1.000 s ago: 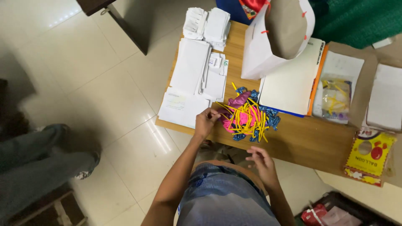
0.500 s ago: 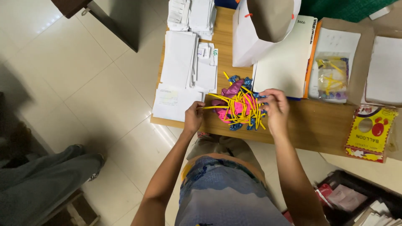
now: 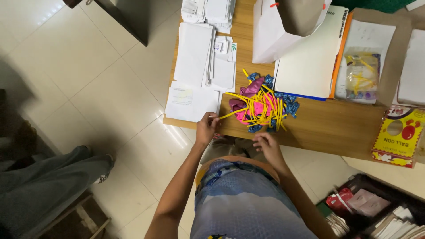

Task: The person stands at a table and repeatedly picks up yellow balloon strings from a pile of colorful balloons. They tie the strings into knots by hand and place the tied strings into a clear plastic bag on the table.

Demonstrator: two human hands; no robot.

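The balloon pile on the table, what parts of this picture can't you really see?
- Head view: the pile of long balloons is tangled; a count is impossible.
- The left hand pinches a yellow strand; its fingertips are too small to judge.
- The right hand palm is turned away, so I cannot tell if it holds anything.
- The white bag is cut off by the top edge.

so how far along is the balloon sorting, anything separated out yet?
Barely started. Done: nothing looks separated; the pile of balloons is one tangle of yellow, pink and blue on the wooden table. In hand: the left hand pinches the end of one long yellow balloon; the right hand is empty at the table edge. Left: nearly the whole pile.
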